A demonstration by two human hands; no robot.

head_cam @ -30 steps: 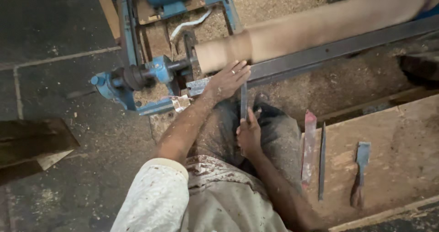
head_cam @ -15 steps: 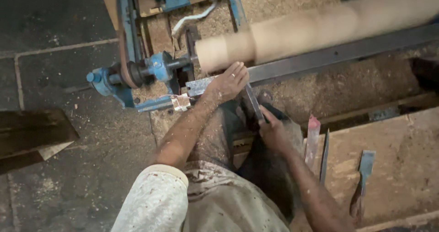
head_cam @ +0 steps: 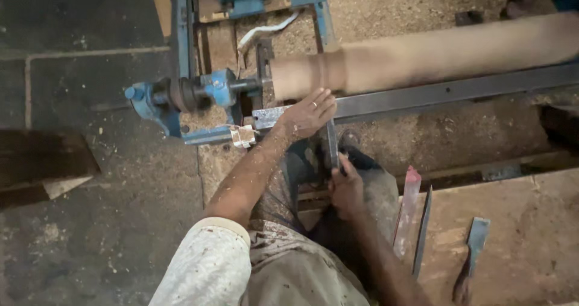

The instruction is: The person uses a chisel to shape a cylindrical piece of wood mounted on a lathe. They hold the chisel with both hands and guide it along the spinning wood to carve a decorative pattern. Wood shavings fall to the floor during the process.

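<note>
The wooden cylinder lies across the top, running from twelve toward three o'clock. The metal rail sits just below it. The lathe headstock stands at ten o'clock. Three tools lie on the board at four o'clock. Sawdust lies behind the cylinder.

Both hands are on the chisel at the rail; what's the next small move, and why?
Probably ease the chisel tip up onto the wooden cylinder. The left hand braces it on the metal rail, the right hand grips its lower end, and the tip seems short of the wood.
</note>
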